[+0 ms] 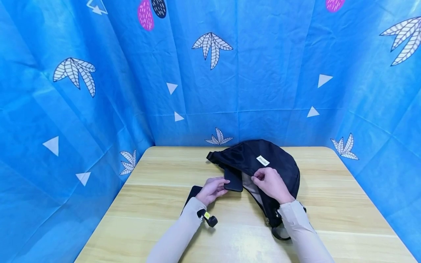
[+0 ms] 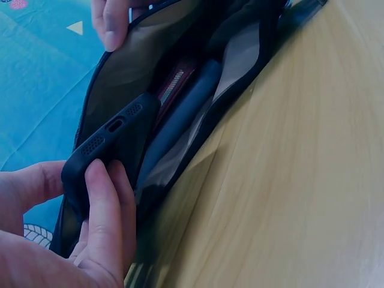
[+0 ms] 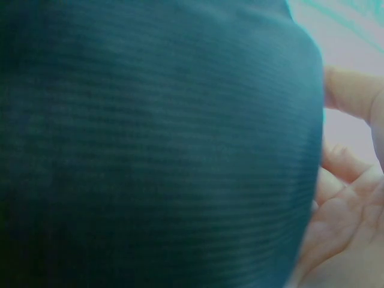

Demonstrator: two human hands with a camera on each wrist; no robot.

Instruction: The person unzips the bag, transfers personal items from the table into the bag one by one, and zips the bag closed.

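Note:
A black waist bag (image 1: 279, 164) with a white label lies on the table, its mouth open and pale lining showing. My left hand (image 1: 213, 189) pinches a black phone (image 1: 233, 180) between thumb and fingers, with the phone's far end within the bag's mouth. The charging port and speaker holes of the phone (image 2: 114, 126) face the left wrist camera. With its fingertips my right hand (image 1: 271, 182) pinches the upper edge of the opening. Inside lie a dark red item with a zipper (image 2: 175, 84) and a smooth dark object (image 2: 186, 108), its kind unclear.
A flat dark object (image 1: 192, 193) lies on the wooden table (image 1: 138, 226), partly hidden under my left forearm. The bag's strap (image 1: 279, 235) loops near my right sleeve. A blue patterned curtain (image 1: 236, 87) stands behind the table and along both sides.

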